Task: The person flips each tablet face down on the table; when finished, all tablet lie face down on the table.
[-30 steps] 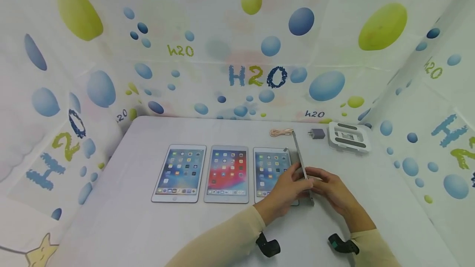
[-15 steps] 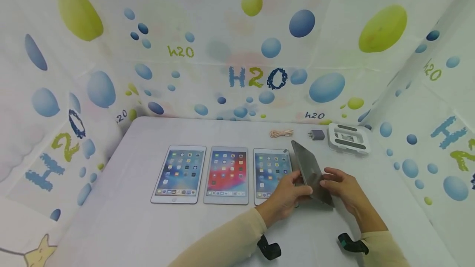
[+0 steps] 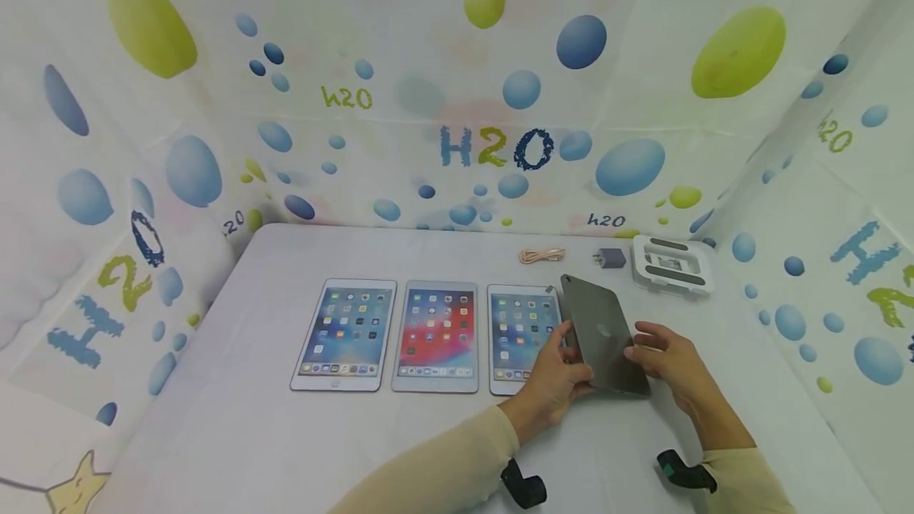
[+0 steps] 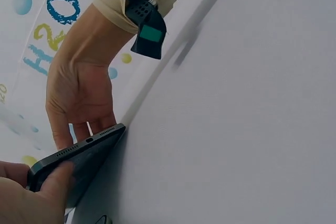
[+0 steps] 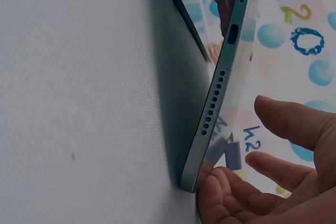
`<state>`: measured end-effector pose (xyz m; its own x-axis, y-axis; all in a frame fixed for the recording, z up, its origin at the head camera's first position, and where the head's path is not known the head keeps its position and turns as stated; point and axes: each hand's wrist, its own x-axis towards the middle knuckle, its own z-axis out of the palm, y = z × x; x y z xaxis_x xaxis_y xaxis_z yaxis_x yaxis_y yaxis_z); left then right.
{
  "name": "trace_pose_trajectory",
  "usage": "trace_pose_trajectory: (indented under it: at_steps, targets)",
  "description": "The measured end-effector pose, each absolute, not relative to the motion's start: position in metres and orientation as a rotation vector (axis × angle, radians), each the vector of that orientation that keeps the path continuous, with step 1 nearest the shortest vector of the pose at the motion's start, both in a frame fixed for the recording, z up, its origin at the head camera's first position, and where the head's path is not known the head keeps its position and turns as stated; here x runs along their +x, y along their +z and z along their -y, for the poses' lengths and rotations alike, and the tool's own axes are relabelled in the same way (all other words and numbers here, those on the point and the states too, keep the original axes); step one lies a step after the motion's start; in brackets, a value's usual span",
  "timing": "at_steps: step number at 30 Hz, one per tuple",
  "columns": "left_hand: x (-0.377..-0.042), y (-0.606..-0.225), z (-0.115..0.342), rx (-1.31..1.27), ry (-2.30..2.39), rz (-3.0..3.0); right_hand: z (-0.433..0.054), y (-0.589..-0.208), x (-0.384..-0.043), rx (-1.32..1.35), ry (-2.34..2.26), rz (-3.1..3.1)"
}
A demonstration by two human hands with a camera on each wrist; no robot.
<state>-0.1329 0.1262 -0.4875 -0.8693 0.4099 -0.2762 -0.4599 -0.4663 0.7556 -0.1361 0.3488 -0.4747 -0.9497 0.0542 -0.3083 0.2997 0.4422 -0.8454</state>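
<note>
1. Landmark: the end tablet (image 3: pixel 518 331), white-edged, rightmost of three lying face up.
2. Grey tablet (image 3: pixel 601 327) is just right of the end tablet, tilted up, its logo-marked back showing in the head view.
3. My left hand (image 3: pixel 550 383) pinches the grey tablet at its left edge, thumb over the back, fingers behind.
4. My right hand (image 3: pixel 674 363) is at the other side, fingers loosely spread; some fingertips meet the back edge. Cannot tell whether they bear any weight.
5. Step in hand, by my reading: turning the grey tablet about to view its back. The next move calls for a firm left pinch, with the right fingers steadying the free edge.
6. In the way: the end tablet, close to my left knuckles and partly covered by them; a low swing left could knock it.
7. Left of the end tablet: red-screen tablet (image 3: pixel 435 335), then blue-screen tablet (image 3: pixel 346 334).
8. Behind it: coiled cable (image 3: pixel 540 255). Behind and right: plug (image 3: pixel 611 258), then plastic case (image 3: pixel 698 262).
</note>
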Motion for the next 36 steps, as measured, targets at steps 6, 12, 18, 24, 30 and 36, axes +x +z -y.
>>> trace_pose_trajectory:
  at_steps: [6,12,18,24,30,36]
  targets:
    - [-0.13,-0.489,-0.131,-0.111,2.315,-1.317,-0.353,-0.475,-0.135,0.353,-1.482,-2.485]
    - [-0.128,-0.485,-0.138,-0.118,2.247,-1.428,-0.36,-0.478,-0.131,0.353,-1.443,-2.514]
    - [-0.127,-0.479,-0.141,-0.129,2.163,-1.558,-0.359,-0.476,-0.13,0.29,-1.376,-2.571]
    - [-0.123,-0.471,-0.143,-0.113,2.072,-1.677,-0.356,-0.476,-0.129,0.289,-1.363,-2.581]
    - [-0.121,-0.468,-0.143,-0.096,2.055,-1.694,-0.356,-0.478,-0.128,0.282,-1.31,-2.615]
    - [-0.123,-0.47,-0.142,-0.067,2.059,-1.666,-0.357,-0.479,-0.128,0.243,-1.274,-2.663]
